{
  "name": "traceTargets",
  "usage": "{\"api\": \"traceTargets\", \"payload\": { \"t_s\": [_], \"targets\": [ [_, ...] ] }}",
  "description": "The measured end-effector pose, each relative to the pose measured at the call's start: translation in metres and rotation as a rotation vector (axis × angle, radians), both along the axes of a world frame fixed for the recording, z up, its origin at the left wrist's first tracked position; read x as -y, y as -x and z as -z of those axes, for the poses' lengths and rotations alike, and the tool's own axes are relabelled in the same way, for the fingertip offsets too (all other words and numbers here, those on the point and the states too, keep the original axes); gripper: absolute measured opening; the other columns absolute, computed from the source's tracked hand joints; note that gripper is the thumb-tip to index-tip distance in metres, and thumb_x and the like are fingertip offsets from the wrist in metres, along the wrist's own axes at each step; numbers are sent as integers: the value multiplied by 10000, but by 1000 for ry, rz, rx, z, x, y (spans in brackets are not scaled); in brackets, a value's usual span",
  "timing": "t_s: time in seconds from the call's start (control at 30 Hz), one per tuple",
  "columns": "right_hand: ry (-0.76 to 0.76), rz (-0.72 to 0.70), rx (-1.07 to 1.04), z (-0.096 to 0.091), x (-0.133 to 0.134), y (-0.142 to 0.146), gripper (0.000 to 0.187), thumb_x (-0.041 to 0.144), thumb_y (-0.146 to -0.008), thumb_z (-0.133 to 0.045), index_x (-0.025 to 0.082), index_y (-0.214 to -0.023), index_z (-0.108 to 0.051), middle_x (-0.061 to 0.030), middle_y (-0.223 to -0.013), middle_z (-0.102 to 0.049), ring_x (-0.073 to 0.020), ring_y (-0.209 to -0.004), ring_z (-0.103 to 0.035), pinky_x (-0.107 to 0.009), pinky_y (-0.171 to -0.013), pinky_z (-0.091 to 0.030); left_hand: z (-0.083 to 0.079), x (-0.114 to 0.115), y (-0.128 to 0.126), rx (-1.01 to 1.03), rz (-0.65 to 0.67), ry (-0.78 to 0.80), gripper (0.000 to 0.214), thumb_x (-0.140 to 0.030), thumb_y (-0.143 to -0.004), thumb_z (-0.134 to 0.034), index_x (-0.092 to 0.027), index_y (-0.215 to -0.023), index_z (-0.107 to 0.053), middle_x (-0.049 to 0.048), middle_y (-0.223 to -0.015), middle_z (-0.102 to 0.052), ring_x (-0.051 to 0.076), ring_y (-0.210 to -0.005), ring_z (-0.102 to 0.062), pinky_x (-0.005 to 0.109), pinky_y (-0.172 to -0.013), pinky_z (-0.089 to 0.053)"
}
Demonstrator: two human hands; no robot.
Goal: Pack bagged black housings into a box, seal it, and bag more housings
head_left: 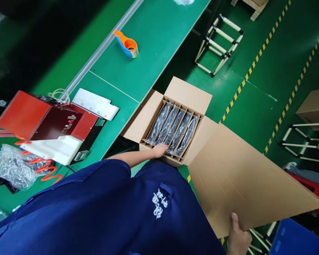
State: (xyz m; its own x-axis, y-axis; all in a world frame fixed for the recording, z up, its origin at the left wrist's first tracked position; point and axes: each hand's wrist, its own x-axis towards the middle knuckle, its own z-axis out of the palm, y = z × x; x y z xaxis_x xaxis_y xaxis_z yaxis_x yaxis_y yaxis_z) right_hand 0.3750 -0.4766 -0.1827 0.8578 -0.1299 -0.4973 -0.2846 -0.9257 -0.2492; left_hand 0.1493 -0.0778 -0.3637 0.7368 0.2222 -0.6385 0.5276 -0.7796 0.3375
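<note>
An open cardboard box (172, 161) stands in front of my body, beside the green bench, with its flaps folded out. Inside, cardboard dividers separate several long dark items in clear plastic bags (171, 129). My left hand (161, 150) rests at the near edge of the box, fingers curled together against the bagged items; their tips are hidden, so what they grip cannot be made out. My right hand (238, 236) clasps the lower edge of a large flat cardboard sheet (236, 173), thumb on top. The sheet is tilted, and its far left part overlaps the box's right flap.
On the green bench (146, 39) lie an orange and blue tape dispenser (127, 45), white printed strips (94, 102), a red machine (48, 117) and crumpled clear plastic (14, 166). A pipe frame (220, 46) stands on the floor. Low right is a blue bin (297, 239).
</note>
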Motion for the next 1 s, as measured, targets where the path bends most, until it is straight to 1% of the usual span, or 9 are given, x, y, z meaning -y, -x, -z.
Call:
{"api": "traceTargets", "payload": {
  "t_s": [0.07, 0.17, 0.27, 0.33, 0.43, 0.57, 0.67, 0.87, 1.0],
  "targets": [
    [-38, 21, -16, 7, -26, -22, 716, 773, -571, -573, 154, -922, -653, -248, -1101, -664, -427, -1142, -618, -496, -905, -556, -2, -19, 32, -42, -112, -66, 502, -110, -904, -504, -191, -1397, -546, 156, -1552, -456, 286, -1367, -500, 429, -1085, -450],
    [-48, -117, -56, 10, -64, -63, 819, 762, -461, -576, 102, -935, -671, -264, -1082, -662, -432, -1159, -589, -520, -1008, -490, 1, -42, 66, -125, -242, -123, 604, -114, -919, -488, -224, -1510, -428, 131, -1655, -286, 317, -1499, -315, 515, -1154, -363],
    [-138, -240, 9, 9, -95, -99, 809, 733, -407, -630, 93, -900, -672, -248, -1027, -676, -419, -1110, -590, -547, -1009, -467, 9, -53, 88, -203, -300, -103, 572, -230, -947, -562, -213, -1504, -433, 136, -1630, -336, 330, -1486, -332, 569, -1161, -338],
    [-204, -276, 80, 8, -115, -110, 803, 731, -426, -657, 85, -901, -666, -240, -1012, -677, -396, -1076, -602, -525, -981, -482, 15, -54, 98, -230, -318, -79, 556, -334, -952, -604, -201, -1474, -466, 136, -1595, -389, 331, -1448, -386, 588, -1156, -344],
    [-315, -301, 140, 11, -152, -99, 836, 755, -493, -636, 61, -959, -657, -236, -1053, -673, -361, -1063, -620, -483, -975, -493, 24, -53, 106, -229, -343, -58, 543, -388, -956, -610, -208, -1453, -487, 129, -1580, -401, 328, -1431, -403, 600, -1164, -333],
    [-345, -305, 121, 18, -190, -60, 896, 794, -517, -581, 24, -967, -669, -272, -1096, -658, -370, -1093, -615, -479, -984, -492, 31, -52, 112, -203, -379, -44, 540, -391, -957, -608, -211, -1452, -490, 125, -1586, -397, 329, -1445, -385, 607, -1176, -309],
    [-337, -280, 176, 22, -192, -43, 934, 817, -544, -562, -3, -975, -678, -296, -1106, -650, -383, -1122, -608, -473, -981, -501, 35, -52, 113, -192, -393, -49, 541, -394, -952, -614, -209, -1447, -496, 125, -1581, -403, 331, -1445, -381, 609, -1177, -302],
    [-273, -200, 153, 24, -174, -34, 939, 799, -552, -596, -15, -1013, -676, -316, -1187, -621, -406, -1181, -592, -496, -1060, -461, 38, -54, 113, -139, -339, -91, 482, -374, -957, -607, -190, -1396, -535, 130, -1535, -450, 318, -1385, -450, 578, -1131, -373],
    [-264, -192, 153, 24, -158, -24, 873, 742, -598, -594, 1, -1054, -671, -296, -1205, -622, -382, -1167, -605, -478, -1073, -458, 36, -57, 108, -39, -224, -92, 394, -213, -979, -495, -180, -1362, -581, 132, -1563, -437, 295, -1418, -421, 502, -1132, -373]
  ]
}}
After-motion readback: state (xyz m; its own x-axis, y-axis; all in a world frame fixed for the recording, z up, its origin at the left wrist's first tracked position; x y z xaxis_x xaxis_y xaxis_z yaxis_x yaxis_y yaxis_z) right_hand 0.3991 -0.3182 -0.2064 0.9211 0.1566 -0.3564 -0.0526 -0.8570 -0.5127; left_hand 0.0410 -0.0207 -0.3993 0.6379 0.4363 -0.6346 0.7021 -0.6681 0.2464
